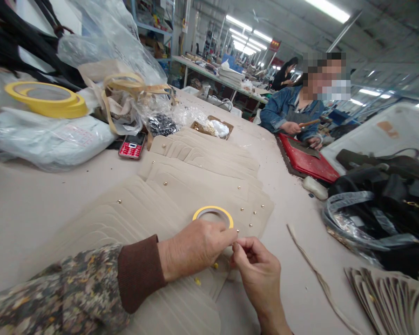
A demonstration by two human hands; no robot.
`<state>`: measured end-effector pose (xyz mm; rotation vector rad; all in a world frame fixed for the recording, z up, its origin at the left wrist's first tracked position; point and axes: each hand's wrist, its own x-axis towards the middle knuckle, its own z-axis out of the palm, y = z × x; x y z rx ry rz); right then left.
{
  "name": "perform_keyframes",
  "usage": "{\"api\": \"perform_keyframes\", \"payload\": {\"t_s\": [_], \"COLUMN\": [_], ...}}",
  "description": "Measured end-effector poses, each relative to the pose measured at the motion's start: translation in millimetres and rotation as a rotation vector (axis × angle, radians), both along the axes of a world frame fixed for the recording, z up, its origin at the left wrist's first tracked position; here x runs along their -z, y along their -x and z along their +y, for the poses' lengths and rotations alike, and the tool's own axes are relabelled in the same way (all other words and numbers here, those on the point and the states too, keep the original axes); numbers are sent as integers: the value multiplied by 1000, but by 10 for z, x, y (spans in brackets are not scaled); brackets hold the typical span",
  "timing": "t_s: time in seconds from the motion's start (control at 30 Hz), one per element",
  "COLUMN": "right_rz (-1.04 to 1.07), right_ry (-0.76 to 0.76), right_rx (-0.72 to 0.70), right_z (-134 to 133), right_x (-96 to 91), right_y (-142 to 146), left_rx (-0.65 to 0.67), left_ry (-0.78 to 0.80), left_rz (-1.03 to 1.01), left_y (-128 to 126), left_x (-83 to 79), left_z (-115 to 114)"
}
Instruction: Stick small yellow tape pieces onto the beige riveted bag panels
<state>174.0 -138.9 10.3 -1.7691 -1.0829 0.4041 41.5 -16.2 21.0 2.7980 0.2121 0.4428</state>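
Observation:
My left hand [195, 246], in a camouflage sleeve with a brown cuff, is closed around a narrow roll of yellow tape [212, 208]; its lower part is hidden behind the fingers. Fingertips almost meeting it, my right hand [260, 272] is closed in a pinch. What lies between those fingers is too small to make out. Under both hands spread overlapping beige flat pieces [195, 184], several with small gold-coloured metal studs. Small yellow bits [197, 281] show on the pieces just below my left hand.
Yellow tape rolls [52, 109] rest on a plastic-wrapped bundle at left, near a red phone [132, 146]. A small box [226, 135] stands behind the pieces. At right are a cord [316, 270], black bags [387, 218] and stacked beige pieces [387, 298]. Across the table, a person holds a hammer [310, 123] over a red board [307, 160].

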Motion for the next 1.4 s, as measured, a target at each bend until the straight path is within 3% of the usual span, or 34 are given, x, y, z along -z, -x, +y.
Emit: {"api": "perform_keyframes", "payload": {"t_s": [0.1, 0.23, 0.4, 0.63, 0.83, 0.93, 1.07, 1.13, 1.4], "right_rz": [406, 560, 439, 127, -202, -194, 135, 182, -313], "right_ry": [63, 126, 211, 261, 246, 252, 225, 199, 166], "right_rx": [73, 192, 163, 72, 68, 95, 158, 126, 91], "right_z": [49, 74, 54, 58, 132, 139, 47, -11, 107], "right_x": [33, 124, 199, 201, 173, 209, 291, 312, 298], "right_y": [-73, -305, -434, -357, -337, -370, -419, -418, -315], "left_rx": [20, -9, -70, -32, -12, -24, -41, -53, -49], "left_ry": [-46, -106, -135, -101, -101, -101, -102, -96, -94], "left_rz": [-69, -16, 174, 213, 215, 212, 203, 211, 235], "left_y": [2, 1, -12, -6, -25, -19, -2, 2, 12], "left_x": [-15, -3, 66, 1, 42, 49, 52, 58, 51], "left_z": [-25, -35, -28, -57, -56, -51, -42, -43, -74]}}
